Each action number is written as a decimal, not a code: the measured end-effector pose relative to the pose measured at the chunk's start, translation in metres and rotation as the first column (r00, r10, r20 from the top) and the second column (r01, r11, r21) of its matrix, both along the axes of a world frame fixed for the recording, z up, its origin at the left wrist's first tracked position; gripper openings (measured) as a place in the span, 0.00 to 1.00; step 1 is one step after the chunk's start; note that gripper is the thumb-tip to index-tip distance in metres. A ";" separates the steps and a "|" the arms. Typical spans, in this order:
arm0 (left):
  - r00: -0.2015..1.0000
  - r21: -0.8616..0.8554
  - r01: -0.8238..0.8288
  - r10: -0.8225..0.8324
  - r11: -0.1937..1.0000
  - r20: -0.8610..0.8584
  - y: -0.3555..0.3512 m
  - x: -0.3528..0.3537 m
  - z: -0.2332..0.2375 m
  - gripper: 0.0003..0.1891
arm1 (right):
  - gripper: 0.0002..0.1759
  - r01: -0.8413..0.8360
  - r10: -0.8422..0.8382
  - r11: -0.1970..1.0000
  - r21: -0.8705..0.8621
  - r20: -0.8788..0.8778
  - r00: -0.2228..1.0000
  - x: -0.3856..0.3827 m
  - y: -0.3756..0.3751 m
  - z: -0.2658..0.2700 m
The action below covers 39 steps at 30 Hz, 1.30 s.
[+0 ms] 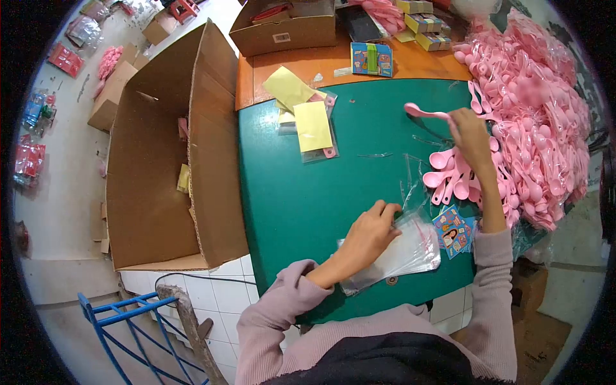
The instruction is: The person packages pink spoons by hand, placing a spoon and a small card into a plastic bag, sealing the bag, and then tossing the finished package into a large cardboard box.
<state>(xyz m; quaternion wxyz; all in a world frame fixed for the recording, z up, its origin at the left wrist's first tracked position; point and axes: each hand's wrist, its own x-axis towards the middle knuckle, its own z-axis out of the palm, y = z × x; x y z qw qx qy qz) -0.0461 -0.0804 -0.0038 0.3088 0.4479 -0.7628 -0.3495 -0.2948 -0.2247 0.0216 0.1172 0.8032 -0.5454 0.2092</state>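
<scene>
A pink spoon [420,111] is gripped by its handle in my right hand [471,136], raised above the green table, its bowl pointing left. My left hand [372,236] rests on a fanned stack of clear plastic bags [410,250], its curled fingers pinching at the bags' upper edge. Loose pink spoons [452,173] lie below my right hand. Beside the bags, at their right, are blue printed cards [453,232]. Packed bags with yellow cards [312,127] lie at the table's upper left.
A large pile of bagged pink spoons [539,128] covers the right side. A tall open cardboard box [221,147] stands against the table's left. At the back are a low carton [285,35], a banded card stack [372,59] and more bundles [427,25]. Blue metal bars [128,314] stand lower left.
</scene>
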 end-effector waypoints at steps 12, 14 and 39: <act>0.792 0.480 0.318 0.050 0.818 -0.609 -0.009 0.015 0.002 0.08 | 0.08 -0.034 -0.264 0.947 0.318 0.837 0.480 0.047 0.144 0.074; 0.693 0.589 0.431 0.167 0.684 -0.701 -0.009 0.018 0.001 0.09 | 0.10 -0.006 -0.314 0.931 0.364 0.813 0.490 0.053 0.152 0.064; 0.804 0.700 0.439 0.101 0.563 -0.585 -0.008 0.028 0.024 0.19 | 0.10 -0.116 -0.196 0.956 0.270 0.879 0.434 0.077 0.162 0.057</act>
